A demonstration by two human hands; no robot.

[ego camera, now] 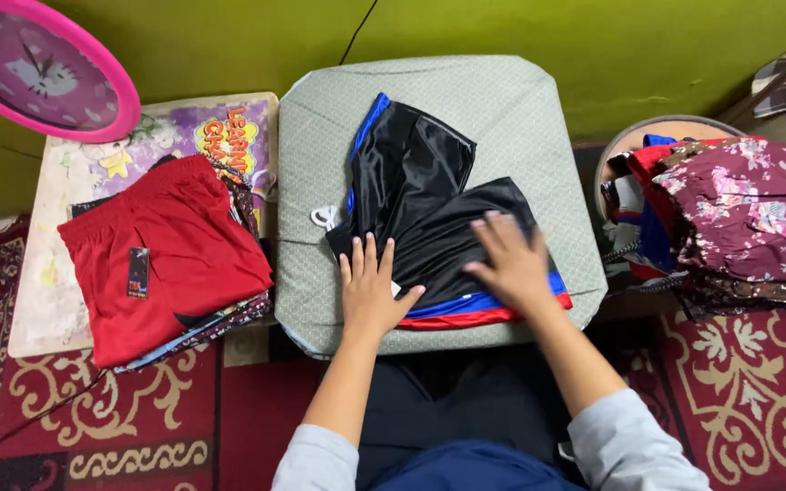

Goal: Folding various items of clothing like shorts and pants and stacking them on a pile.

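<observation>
At the centre of the frame a pair of black shorts (429,218) with blue and red trim lies partly folded on a grey-green padded worktop (520,109). The left hand (370,291) presses flat on the lower left of the shorts, fingers spread, its grip apart and clamped on nothing. The right hand (511,264) lies flat on the folded lower part, fingers likewise spread and holding nothing. At right, a round basket (657,127) holds a heap of clothes, a maroon flowered garment (757,209) on top. At left, red shorts (166,255) top a folded stack. A pink clock (38,68) sits in the upper left.
</observation>
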